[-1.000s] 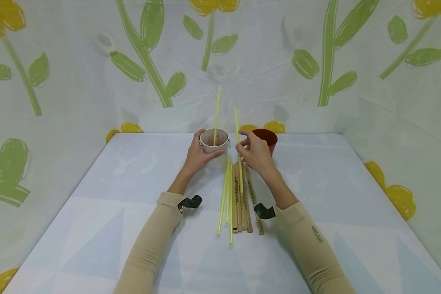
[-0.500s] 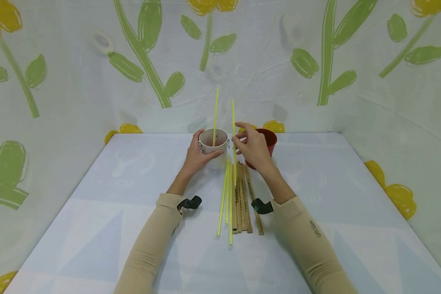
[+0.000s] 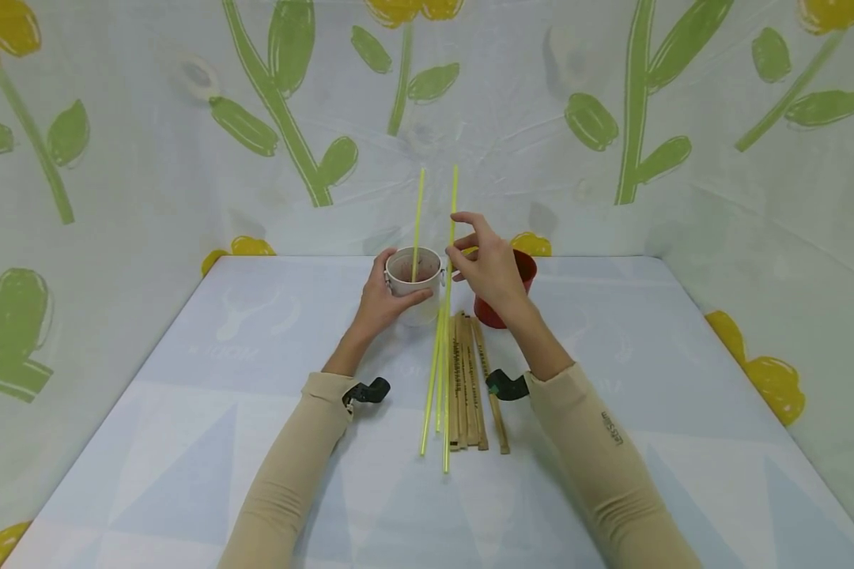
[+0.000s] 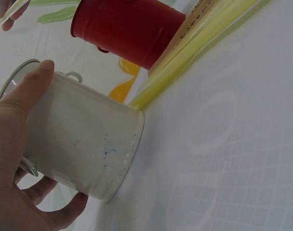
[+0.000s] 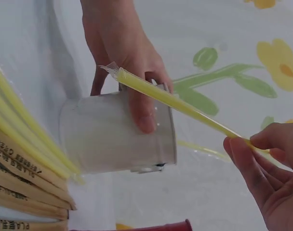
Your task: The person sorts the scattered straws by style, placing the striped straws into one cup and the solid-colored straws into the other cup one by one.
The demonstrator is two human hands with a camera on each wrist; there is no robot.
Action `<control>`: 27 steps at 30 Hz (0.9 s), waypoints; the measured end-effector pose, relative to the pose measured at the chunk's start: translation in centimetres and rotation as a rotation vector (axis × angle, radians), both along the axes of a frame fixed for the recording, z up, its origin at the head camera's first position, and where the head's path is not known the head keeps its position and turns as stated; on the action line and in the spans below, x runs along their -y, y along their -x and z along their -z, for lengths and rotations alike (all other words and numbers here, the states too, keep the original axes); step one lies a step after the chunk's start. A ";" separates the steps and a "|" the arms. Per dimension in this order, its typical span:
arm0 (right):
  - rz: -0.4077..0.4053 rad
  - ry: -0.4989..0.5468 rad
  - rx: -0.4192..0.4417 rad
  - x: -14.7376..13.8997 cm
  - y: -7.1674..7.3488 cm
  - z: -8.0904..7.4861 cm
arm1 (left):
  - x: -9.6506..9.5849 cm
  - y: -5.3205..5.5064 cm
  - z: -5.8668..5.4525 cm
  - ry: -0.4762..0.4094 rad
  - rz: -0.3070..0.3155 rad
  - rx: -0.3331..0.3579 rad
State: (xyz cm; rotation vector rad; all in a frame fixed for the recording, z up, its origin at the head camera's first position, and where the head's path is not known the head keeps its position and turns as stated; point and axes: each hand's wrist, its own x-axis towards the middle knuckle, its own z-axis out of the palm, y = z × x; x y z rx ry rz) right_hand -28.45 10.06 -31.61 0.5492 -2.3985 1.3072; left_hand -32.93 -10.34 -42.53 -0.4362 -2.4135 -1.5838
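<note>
We find the held straw pinched by the right hand, its long axis near upright, just to the right of the white bucket. Its lower end lies beside the bucket, not over the mouth (any contact with the wall we cannot confirm). The left hand grips the bucket from the left, thumb across the front. Inside it one yellow straw leans slightly. The red bucket stands beyond the right hand, contents hidden. Loose yellow straws and brown paper sleeves lie on the bench.
</note>
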 end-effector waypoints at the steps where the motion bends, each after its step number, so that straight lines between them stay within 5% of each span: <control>1: -0.003 0.003 -0.004 0.1 0.1 -0.2 | 0.0 0.0 0.0 0.000 0.000 0.001; 12: 0.027 0.099 -0.063 1.0 1.3 -2.6 | 0.1 0.1 0.2 0.019 -0.010 0.010; 27: 0.121 0.200 -0.088 1.3 3.2 -3.3 | 0.0 0.0 -0.2 0.033 -0.029 0.016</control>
